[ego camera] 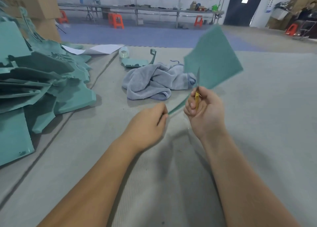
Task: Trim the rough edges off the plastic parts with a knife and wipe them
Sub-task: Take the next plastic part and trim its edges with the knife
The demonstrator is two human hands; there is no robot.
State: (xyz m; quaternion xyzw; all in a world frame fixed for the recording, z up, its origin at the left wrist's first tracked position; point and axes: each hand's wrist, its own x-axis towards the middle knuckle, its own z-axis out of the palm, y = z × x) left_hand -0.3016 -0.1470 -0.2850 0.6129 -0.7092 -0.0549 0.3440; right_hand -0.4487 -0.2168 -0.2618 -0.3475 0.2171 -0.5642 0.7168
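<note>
Left hand (151,122) pinches the near corner of a green plastic part (212,61), lifted clear of the grey work surface (257,123) and blurred at its far end. Right hand (204,110) is clenched round the yellow-handled knife (197,89), blade up against the part's near edge, so trimming looks to be the step in hand. Wiping seems yet to come: the grey cloth (154,80) lies crumpled just beyond. Plenty left, by my reckoning, with a big pile of green parts (42,82) stacked on the left and one smaller piece (135,62) beyond the cloth.
</note>
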